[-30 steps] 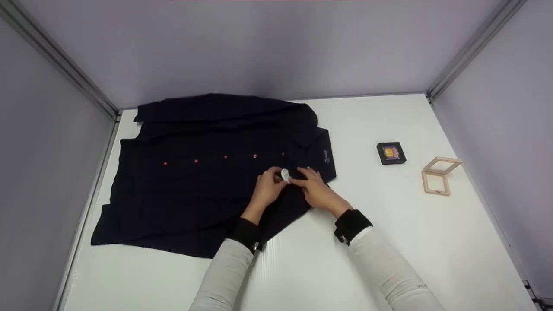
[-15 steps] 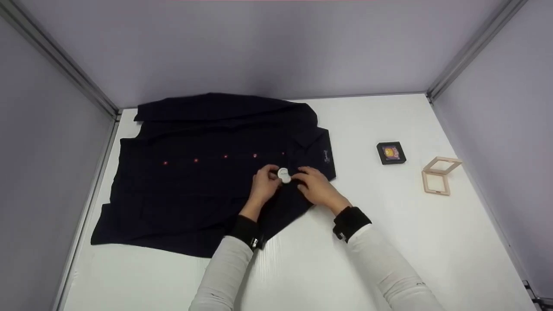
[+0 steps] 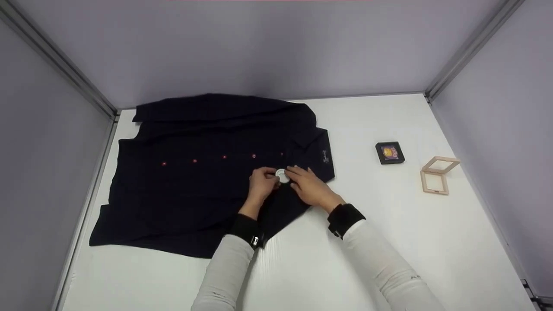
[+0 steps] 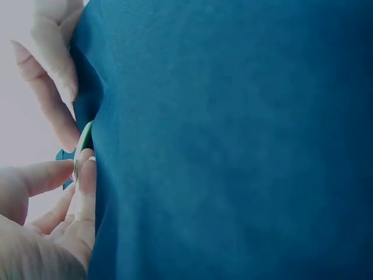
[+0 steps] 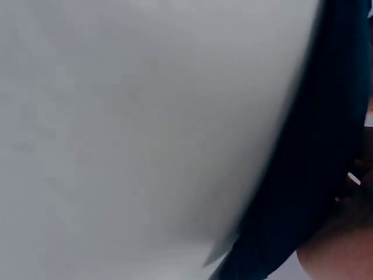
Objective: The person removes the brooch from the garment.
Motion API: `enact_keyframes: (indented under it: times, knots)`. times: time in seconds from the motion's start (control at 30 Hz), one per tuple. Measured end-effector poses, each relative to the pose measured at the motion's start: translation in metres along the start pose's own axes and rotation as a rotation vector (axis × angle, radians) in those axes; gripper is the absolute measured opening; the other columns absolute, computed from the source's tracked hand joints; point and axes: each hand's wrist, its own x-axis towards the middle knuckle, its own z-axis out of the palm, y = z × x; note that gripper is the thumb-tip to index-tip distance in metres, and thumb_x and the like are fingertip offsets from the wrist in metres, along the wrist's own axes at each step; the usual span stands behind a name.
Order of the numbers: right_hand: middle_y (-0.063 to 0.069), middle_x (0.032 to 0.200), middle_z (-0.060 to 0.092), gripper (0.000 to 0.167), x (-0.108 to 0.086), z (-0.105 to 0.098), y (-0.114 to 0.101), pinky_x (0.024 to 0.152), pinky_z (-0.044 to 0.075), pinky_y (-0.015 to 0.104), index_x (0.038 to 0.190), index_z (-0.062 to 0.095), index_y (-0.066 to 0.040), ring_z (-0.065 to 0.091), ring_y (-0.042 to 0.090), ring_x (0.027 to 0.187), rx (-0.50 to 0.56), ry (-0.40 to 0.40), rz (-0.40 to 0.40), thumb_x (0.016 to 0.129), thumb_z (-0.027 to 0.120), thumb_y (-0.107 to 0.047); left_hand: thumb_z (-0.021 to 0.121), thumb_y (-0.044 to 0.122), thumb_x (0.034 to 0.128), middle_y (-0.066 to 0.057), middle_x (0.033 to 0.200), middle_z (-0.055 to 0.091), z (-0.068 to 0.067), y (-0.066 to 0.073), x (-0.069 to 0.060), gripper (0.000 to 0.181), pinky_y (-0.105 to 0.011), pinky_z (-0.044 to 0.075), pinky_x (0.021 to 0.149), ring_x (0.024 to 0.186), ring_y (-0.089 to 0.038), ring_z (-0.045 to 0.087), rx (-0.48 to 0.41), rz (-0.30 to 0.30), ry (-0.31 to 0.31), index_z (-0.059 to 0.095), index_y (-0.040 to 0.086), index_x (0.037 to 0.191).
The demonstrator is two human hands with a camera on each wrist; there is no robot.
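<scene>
A dark navy shirt (image 3: 194,190) with red-stitched buttons lies flat on the white table, its collar to the right. Over the chest, near the collar, is a small round white disc (image 3: 282,176), like a badge. My left hand (image 3: 262,186) pinches its left edge between thumb and fingers. On the opposite side, my right hand (image 3: 312,188) lies with fingers extended, fingertips touching the disc's right edge and the cloth. In the left wrist view the disc (image 4: 86,137) shows edge-on, partly hidden by the shirt fabric (image 4: 233,140). The right wrist view shows mostly table and dark cloth.
Right of the shirt sits a small black box (image 3: 389,153) with a colourful picture. Beyond it stands a small wooden hinged frame (image 3: 435,182), opened up. Grey panels (image 3: 276,47) wall the table at the back and both sides.
The disc has turned to face upward and shifted slightly left. My left hand moved a little left with it. The right fingers drew back slightly, then came forward onto its right edge.
</scene>
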Motion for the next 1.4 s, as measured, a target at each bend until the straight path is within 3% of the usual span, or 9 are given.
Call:
enact_keyframes:
  times: [0.47,0.7,1.03,1.4]
  knots:
    - [0.014,0.156,0.031,0.056,-0.002,0.012,0.004,0.115,0.017,0.055,0.152,0.036,-0.007,0.026,0.033,0.144,-0.085,0.003,-0.032,0.104,0.047,-0.035,0.067,-0.009,0.0849,-0.017,0.085,0.071,0.000,-0.001,0.003,0.022,-0.028,0.058,0.064,0.069,-0.020,0.069,-0.046,-0.035,0.018,0.067,-0.010,0.107]
    - [0.012,0.160,0.021,0.066,-0.004,0.011,0.003,0.117,0.012,0.053,0.156,0.026,-0.010,0.016,0.032,0.147,-0.130,-0.070,-0.030,0.103,0.043,-0.046,0.067,-0.008,0.0853,-0.016,0.085,0.071,-0.001,-0.002,0.002,0.022,-0.028,0.058,0.065,0.071,-0.020,0.070,-0.047,-0.025,0.017,0.068,-0.010,0.107]
    - [0.006,0.163,0.015,0.071,-0.003,0.005,-0.002,0.118,0.010,0.051,0.158,0.021,-0.015,0.011,0.028,0.148,-0.167,-0.153,0.013,0.101,0.042,-0.052,0.067,-0.009,0.0847,-0.016,0.085,0.071,-0.001,-0.001,0.001,0.022,-0.028,0.058,0.064,0.070,-0.019,0.070,-0.042,-0.031,0.022,0.068,-0.010,0.106]
    - [0.010,0.161,0.020,0.071,-0.003,0.002,-0.005,0.117,0.015,0.053,0.156,0.026,-0.013,0.016,0.031,0.147,-0.193,-0.133,-0.005,0.100,0.049,-0.050,0.067,-0.009,0.0829,-0.017,0.085,0.071,-0.002,0.000,-0.001,0.022,-0.028,0.058,0.062,0.068,-0.020,0.070,-0.034,-0.023,0.033,0.069,-0.010,0.105]
